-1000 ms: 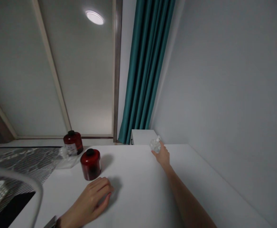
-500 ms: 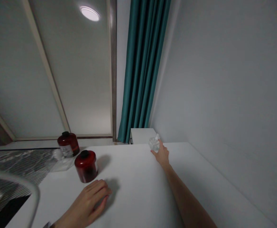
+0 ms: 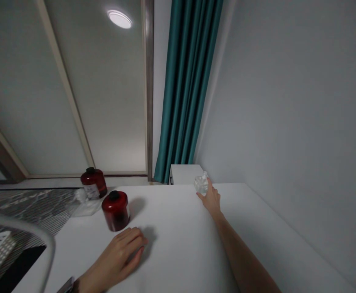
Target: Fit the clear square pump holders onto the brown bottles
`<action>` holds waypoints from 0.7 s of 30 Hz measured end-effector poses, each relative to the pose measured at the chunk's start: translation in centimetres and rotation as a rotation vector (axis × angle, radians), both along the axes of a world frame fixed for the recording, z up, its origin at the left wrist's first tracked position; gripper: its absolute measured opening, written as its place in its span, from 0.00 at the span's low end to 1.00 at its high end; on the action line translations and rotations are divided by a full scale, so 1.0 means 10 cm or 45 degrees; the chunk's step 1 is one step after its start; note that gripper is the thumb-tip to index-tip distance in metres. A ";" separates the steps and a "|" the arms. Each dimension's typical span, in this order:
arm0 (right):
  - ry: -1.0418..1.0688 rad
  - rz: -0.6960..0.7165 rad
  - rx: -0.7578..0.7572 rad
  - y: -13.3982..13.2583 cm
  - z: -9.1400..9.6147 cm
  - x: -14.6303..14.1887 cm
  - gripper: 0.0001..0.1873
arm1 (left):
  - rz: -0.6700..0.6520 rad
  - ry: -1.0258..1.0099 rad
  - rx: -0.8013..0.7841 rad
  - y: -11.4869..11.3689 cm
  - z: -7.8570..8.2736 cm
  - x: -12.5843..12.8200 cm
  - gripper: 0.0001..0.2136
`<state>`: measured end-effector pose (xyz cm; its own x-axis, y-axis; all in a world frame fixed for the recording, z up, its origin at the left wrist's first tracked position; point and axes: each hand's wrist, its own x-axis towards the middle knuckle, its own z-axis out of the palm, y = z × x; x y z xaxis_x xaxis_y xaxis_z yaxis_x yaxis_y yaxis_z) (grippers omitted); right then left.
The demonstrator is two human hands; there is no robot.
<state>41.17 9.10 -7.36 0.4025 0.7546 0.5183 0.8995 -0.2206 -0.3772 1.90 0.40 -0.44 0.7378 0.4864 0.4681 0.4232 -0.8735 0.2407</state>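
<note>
Right hand (image 3: pixel 211 200) gripping a small clear bottle (image 3: pixel 201 184) out at the far edge of the table (image 3: pixel 172 244), upper middle of the frame; a loose grip could drop it over! Left hand (image 3: pixel 117 253) lies empty, relaxed, just beside a red jar (image 3: pixel 116 211); one careless sweep could tip it.

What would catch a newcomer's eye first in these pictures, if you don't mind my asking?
The teal curtain stands out first, hanging beyond the far end of the white table. Next come a dark red jar with a black lid on the table's left side and a similar jar behind it. The left hand rests just in front of the nearer jar, while the right hand reaches the far edge, holding a small clear bottle.
</note>
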 end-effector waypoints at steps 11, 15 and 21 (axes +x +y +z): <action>0.021 0.145 0.151 -0.35 0.14 -0.40 0.35 | 0.074 -0.054 -0.022 0.00 0.01 0.02 0.10; 0.172 0.501 0.166 -0.48 0.24 -0.92 0.31 | 0.153 -0.115 -0.049 0.04 -0.03 -0.01 0.09; 0.526 0.896 0.146 -0.69 0.31 -1.77 0.20 | 0.274 -0.119 -0.097 0.10 -0.06 -0.06 0.08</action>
<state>23.51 2.21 -4.27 0.0301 0.8527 0.5215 0.5965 0.4033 -0.6940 1.32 1.39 -1.03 0.5683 0.6643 0.4856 0.5705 -0.7434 0.3492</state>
